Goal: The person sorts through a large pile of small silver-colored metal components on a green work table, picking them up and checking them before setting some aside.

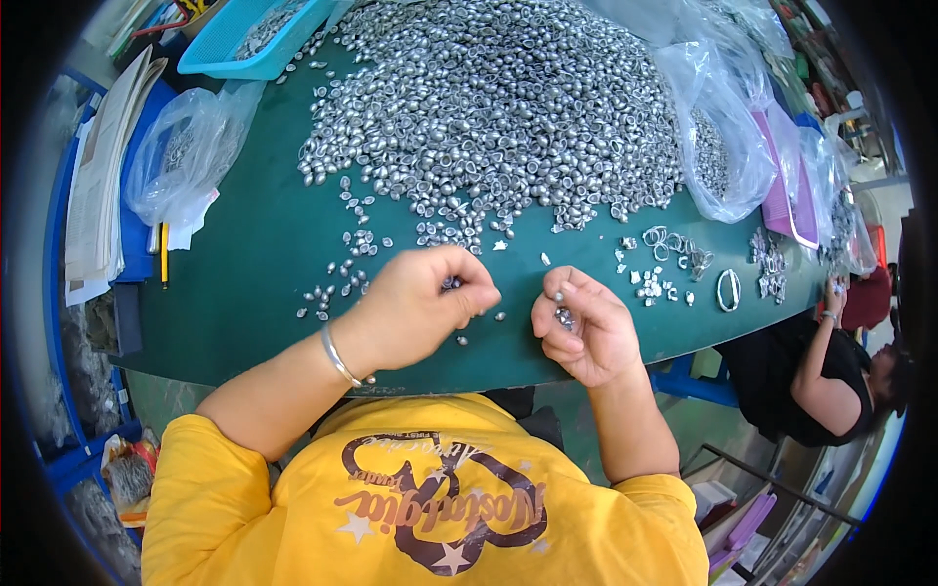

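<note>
A large heap of small silver teardrop-shaped metal pieces [508, 107] covers the far middle of the green table [244, 254]. My left hand [415, 303], a silver bangle [338, 356] on its wrist, is closed just before the heap. Some dark silver pieces [450, 283] show between its curled fingers and thumb. To its right my right hand [591, 332] is turned partly palm up. One small silver piece [559, 296] sits at its thumb and fingertip, and several more [565, 317] lie in the curled fingers. Two loose pieces rest on the table between the hands.
Scattered pieces [362, 241] lie left of my hands. At right are small shiny bits [653, 286], rings [669, 241] and a bangle [728, 291]. A blue basket [259, 66], plastic bags [186, 156] and a purple basket [787, 190] edge the table. Another person [816, 381] sits at far right.
</note>
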Available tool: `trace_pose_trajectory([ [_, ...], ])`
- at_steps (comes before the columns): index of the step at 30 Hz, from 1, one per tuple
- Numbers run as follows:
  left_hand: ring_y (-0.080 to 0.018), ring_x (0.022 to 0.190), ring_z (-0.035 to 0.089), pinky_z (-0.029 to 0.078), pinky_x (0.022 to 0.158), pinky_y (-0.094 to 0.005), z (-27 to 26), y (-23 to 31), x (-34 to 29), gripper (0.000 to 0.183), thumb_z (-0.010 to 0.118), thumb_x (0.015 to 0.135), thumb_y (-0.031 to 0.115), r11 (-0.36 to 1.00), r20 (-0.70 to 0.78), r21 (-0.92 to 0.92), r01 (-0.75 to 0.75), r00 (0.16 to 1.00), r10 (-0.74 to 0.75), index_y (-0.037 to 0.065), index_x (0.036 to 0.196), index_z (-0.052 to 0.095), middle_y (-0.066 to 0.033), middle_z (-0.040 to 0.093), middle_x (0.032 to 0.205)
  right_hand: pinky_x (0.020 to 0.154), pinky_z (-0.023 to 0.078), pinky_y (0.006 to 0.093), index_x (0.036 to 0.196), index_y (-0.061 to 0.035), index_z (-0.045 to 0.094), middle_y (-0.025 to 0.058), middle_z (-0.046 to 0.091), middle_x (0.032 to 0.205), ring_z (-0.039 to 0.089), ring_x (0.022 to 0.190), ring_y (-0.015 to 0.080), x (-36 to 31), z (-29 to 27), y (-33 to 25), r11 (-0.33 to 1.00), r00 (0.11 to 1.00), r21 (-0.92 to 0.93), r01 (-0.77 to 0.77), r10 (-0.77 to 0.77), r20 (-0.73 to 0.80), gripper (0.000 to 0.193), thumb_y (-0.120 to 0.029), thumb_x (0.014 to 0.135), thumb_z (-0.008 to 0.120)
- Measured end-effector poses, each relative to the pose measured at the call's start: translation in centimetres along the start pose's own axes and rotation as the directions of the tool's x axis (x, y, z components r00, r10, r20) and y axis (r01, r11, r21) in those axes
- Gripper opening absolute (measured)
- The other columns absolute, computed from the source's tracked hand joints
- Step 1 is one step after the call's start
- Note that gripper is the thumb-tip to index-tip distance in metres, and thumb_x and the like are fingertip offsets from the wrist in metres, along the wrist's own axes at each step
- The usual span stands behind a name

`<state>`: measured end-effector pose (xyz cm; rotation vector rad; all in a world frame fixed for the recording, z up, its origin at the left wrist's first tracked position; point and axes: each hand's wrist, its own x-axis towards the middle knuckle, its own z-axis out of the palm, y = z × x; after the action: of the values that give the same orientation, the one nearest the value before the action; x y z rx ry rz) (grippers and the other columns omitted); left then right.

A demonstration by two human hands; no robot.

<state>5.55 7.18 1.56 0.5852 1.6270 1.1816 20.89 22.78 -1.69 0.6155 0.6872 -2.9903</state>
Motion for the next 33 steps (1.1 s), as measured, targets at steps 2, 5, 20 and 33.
trace_pose_trajectory([
  [2,-0.0069,0.059,0.054,0.042,0.047,-0.0180,-1.5,-1.1,-0.3,0.009,0.058,0.087,0.010,0.876,0.085,-0.479,0.051,0.996,-0.012,0.000,0.088,0.058,-0.0062,0.062,0.079,0.039,0.026,0.0184,0.094,-0.0018,0.053,0.0189,0.062,0.078,0.036,0.045,0.0080,-0.3,0.4,0.0,0.999,1.000,0.032,-0.002,0.002,0.017,0.014,-0.014,0.093,0.047],
  [5,-0.0076,0.060,0.054,0.043,0.048,-0.0174,-2.4,-1.8,-1.1,0.008,0.058,0.087,0.009,0.776,0.056,-0.627,0.065,0.998,-0.039,0.000,0.087,0.058,-0.0068,0.061,0.080,0.045,0.038,0.0237,0.085,-0.0005,0.061,0.0042,0.059,0.067,0.051,0.052,0.0126,-0.2,1.4,1.7,0.235,0.898,-0.944,0.232,-0.423,0.116,0.008,-0.008,0.085,0.060],
  [20,-0.0253,0.063,0.058,0.047,0.055,-0.0340,0.4,-4.2,-2.1,0.008,0.070,0.070,0.009,0.510,0.026,0.745,-0.430,0.783,0.622,0.007,0.076,0.065,-0.0071,0.053,0.070,0.054,0.048,0.0351,0.086,-0.0037,0.063,0.0114,0.059,0.069,0.059,0.061,0.0291,0.9,3.0,3.6,-0.415,0.808,-0.882,0.222,-0.428,0.405,0.011,-0.008,0.076,0.066],
  [33,-0.0044,0.058,0.046,0.035,0.049,-0.0175,-2.0,-2.6,-2.6,0.009,0.067,0.074,0.001,0.980,-0.134,-0.049,-0.190,0.974,0.183,0.003,0.082,0.062,0.0029,0.049,0.063,0.044,0.034,0.0222,0.080,0.0029,0.062,0.0049,0.055,0.063,0.045,0.049,0.0086,0.5,2.0,1.7,0.505,0.928,-0.836,0.217,-0.373,0.015,0.010,-0.006,0.082,0.057],
])
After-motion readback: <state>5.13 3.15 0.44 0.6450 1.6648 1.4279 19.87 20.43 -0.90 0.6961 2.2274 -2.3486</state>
